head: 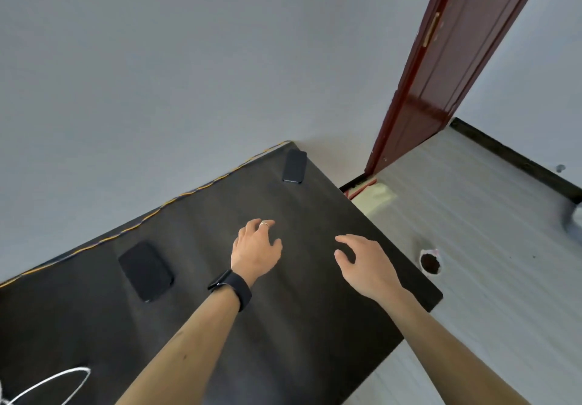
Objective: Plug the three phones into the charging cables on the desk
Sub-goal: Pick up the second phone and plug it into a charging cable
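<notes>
The dark matte rectangular surface [315, 326] is seen from above, set against a pale grey wall [157, 73], with a reddish-brown wooden door [441, 67] standing beyond its far right corner. Two bare forearms are extended over the surface. The left hand [256, 250], marked by a black wristwatch [231, 288] and a silver ring [265, 224], is held with fingers loosely spread and nothing grasped. The right hand [365, 262] is likewise spread wide and empty, just beside the left. A black rectangular phone [145, 270] is laid flat to the left of the hands; a second black phone [295, 166] is placed near the far corner. A white looped charging cable [47, 384] is visible at the near left edge.
</notes>
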